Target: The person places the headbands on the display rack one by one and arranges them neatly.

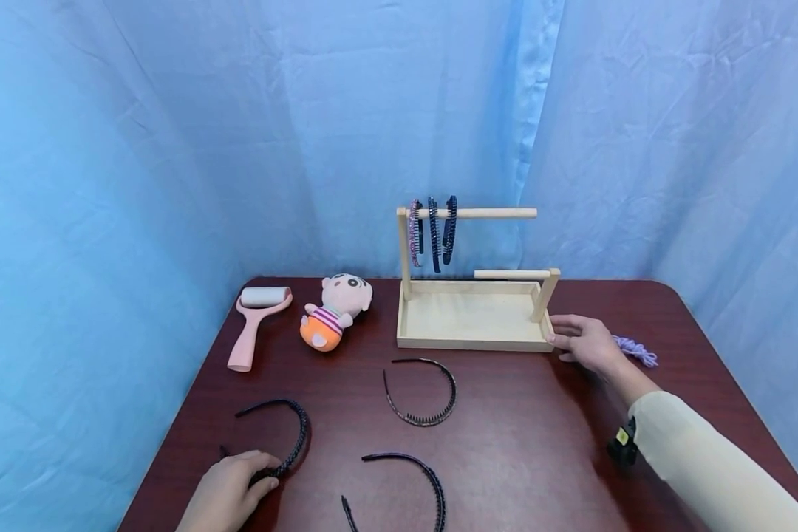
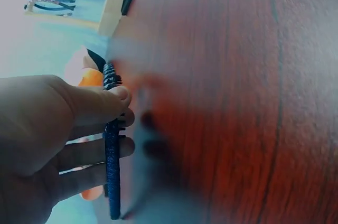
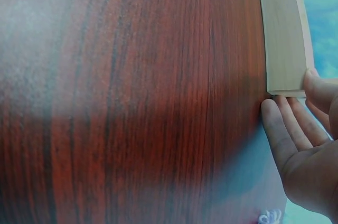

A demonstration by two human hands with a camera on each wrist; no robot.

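Gripping the dark gripped headband point(image 1: 301, 432) at the table's point(image 1: 525, 428) front left with the left hand point(image 1: 229, 491): pinched between thumb and fingers on the curved part, likely for firmer hold, both ends left free; can't tell if fully off the tabletop. Touching the wooden rack point(image 1: 465, 344) at its near right corner with the right hand point(image 1: 592, 343): thumb apart from mostly straight fingers, no clasp, probably steadying. Over the upper rod point(image 1: 499, 213), bunched toward the post: several hanging headbands point(image 1: 434, 229), supported by open loops straddling it. Lying between the hands, well within reach: patterned headband point(image 1: 452, 391), plain black headband point(image 1: 439, 491). Off to the far left, seemingly out of the way: pink roller point(image 1: 246, 343), plush toy point(image 1: 346, 295). Just beside the right hand: purple cord point(image 1: 638, 351).
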